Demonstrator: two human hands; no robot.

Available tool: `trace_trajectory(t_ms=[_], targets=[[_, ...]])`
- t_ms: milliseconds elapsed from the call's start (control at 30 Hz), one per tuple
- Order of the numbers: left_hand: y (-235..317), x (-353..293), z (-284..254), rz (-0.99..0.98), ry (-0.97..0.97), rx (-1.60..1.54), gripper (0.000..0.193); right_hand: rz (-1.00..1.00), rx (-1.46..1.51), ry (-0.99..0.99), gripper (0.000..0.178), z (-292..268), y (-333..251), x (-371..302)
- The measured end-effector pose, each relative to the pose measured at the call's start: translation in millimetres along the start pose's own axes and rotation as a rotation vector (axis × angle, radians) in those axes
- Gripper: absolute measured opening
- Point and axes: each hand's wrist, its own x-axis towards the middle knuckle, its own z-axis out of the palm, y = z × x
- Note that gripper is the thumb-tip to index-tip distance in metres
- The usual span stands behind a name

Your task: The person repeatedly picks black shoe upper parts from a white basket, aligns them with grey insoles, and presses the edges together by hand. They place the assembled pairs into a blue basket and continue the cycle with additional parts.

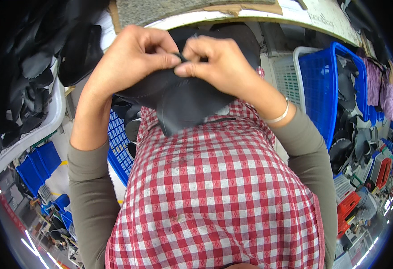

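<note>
Between my two hands hangs a black leather-like piece (185, 101), its lower part draped over my red-and-white checked apron (214, 179). A pale stitch line shows on it. My left hand (145, 54) pinches its upper edge between thumb and fingers. Close beside it, thumb almost touching thumb, my right hand (210, 58) pinches the same edge and is slightly blurred. The exact spot where the fingertips meet is mostly hidden.
A worktable (232, 15) edge curves across the top. To the left, a white basket (53, 103) is heaped with black pieces. At right stand a blue crate (317, 89) and a white basket (290, 74). Another blue crate (118, 139) sits low beside my left forearm.
</note>
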Motion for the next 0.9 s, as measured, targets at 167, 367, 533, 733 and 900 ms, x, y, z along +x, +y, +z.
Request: trace_trajectory(t_ms=[167, 367, 533, 733, 900], targets=[[-13, -5, -20, -0.165, -0.321, -0.297, 0.025, 0.236, 0.521, 0.031, 0.027, -18, -8, -52], [-1, 30, -4, 0.179, -0.524, -0.178, 0.024, 0.307, 0.395, -0.179, 0.019, -65, -26, -63], [13, 33, 8, -0.156, -0.371, -0.214, 0.016, 0.233, 0.067, -0.189, 0.025, -63, -29, -40], [-13, 29, 7, 0.092, -0.369, -0.164, 0.017, 0.181, 0.114, -0.314, 0.026, -68, -2, -29], [-18, 27, 9, 0.324, -0.372, -0.140, 0.024, 0.085, 0.007, -0.389, 0.025, -61, -12, -13]])
